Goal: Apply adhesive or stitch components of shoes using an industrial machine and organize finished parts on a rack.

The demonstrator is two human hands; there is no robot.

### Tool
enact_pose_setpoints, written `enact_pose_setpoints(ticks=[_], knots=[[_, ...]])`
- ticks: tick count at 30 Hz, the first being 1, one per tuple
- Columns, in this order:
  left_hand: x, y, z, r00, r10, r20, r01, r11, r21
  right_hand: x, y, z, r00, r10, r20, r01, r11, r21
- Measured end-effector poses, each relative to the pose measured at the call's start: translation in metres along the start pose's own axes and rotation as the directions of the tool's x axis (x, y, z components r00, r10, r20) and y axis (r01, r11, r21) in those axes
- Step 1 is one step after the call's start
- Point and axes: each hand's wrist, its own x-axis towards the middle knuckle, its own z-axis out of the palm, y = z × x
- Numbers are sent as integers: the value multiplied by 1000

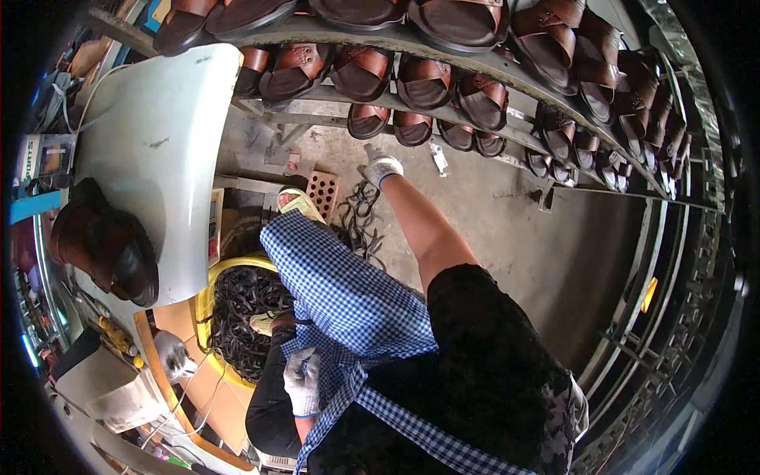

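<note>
Grey concrete floor [507, 237] spreads across the middle. At lower centre, the white-gloved left hand [302, 381] is loosely curled beside the blue-and-white checked cloth apron [348, 293], its grip unclear. Farther, the bare right arm [427, 222] stretches to upper centre, elbow nearly straight; the white-gloved right hand [383, 168] is just below brown leather sandals [412, 128], finger closure indiscernible.

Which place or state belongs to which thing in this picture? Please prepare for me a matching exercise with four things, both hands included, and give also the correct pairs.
Things
1. Right hand
2. Left hand
3. Yellow tub
4. Perforated brick

Places and states
A. Holding a heap of black strips
B. Gloved, at the end of an outstretched arm, near the lowest row of sandals
C. Lying on the floor
D. Gloved, near the lap, by the blue checked apron

Right pairs: 1-B, 2-D, 3-A, 4-C
</note>
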Motion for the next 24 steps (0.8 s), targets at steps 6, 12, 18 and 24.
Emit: enact_pose_setpoints(ticks=[6, 12, 18, 24], knots=[[3, 9, -2, 999, -19, 39, 18, 1000, 24, 6, 28, 33, 994, 26, 107, -48, 977, 209], [0, 7, 0, 999, 37, 9, -37, 999, 4, -12, 55, 59, 992, 20, 123, -41, 985, 166], [-10, -4, -2, 999, 37, -13, -37, 999, 39, -70, 32, 35, 980, -102, 173, 57, 966, 252], [-14, -1, -5, 997, 49, -66, -48, 999, 10, -68, 18, 40, 958, -212, 196, 142, 937, 318]])
